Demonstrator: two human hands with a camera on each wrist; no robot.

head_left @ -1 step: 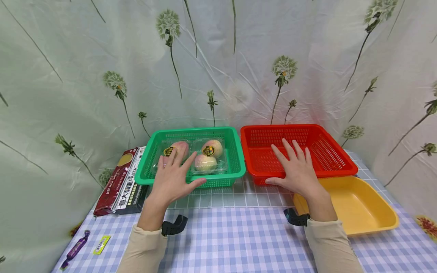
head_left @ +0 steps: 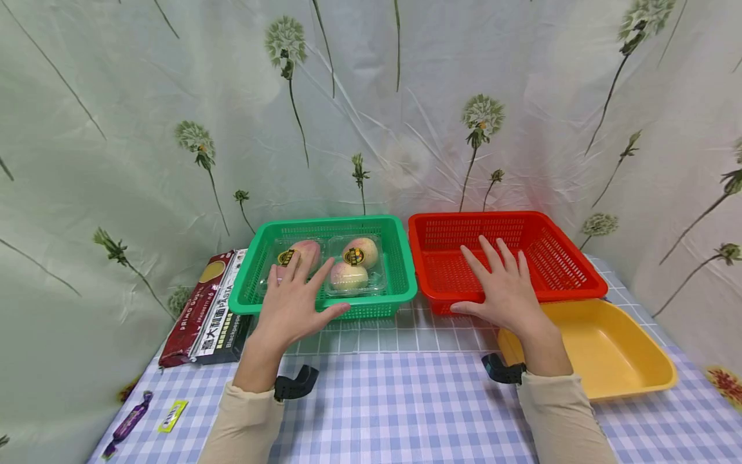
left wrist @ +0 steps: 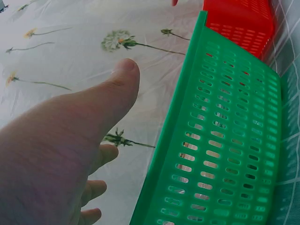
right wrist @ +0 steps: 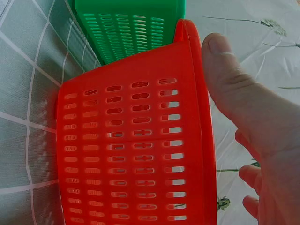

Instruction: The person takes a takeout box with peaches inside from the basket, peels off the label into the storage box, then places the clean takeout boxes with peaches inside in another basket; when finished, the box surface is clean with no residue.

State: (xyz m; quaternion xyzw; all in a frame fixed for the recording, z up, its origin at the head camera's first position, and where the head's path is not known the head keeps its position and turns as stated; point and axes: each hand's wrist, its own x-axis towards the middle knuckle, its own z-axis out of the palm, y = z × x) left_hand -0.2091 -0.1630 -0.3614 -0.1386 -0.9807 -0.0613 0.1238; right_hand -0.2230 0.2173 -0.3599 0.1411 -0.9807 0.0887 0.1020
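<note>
My left hand (head_left: 294, 303) is spread flat above the front rim of the green basket (head_left: 406, 277), with nothing in its grasp. Inside that basket sit two clear plastic packs of peaches (head_left: 350, 276), the left one partly hidden behind my fingers. With fingers splayed, my right hand (head_left: 503, 290) hovers over the front of the red basket (head_left: 556, 258), which holds nothing that shows. In the left wrist view the thumb (left wrist: 125, 77) stands above the green basket's rim. The right wrist view has the other thumb (right wrist: 220, 61) close by the red basket's rim.
A yellow tray (head_left: 614, 348) lies at the right, beside my right forearm. Pasta packages (head_left: 199, 309) lean left of the green basket. Nearer the front left are a purple-wrapped candy (head_left: 130, 422) and a small yellow packet (head_left: 172, 416). A flowered curtain (head_left: 371, 116) hangs behind.
</note>
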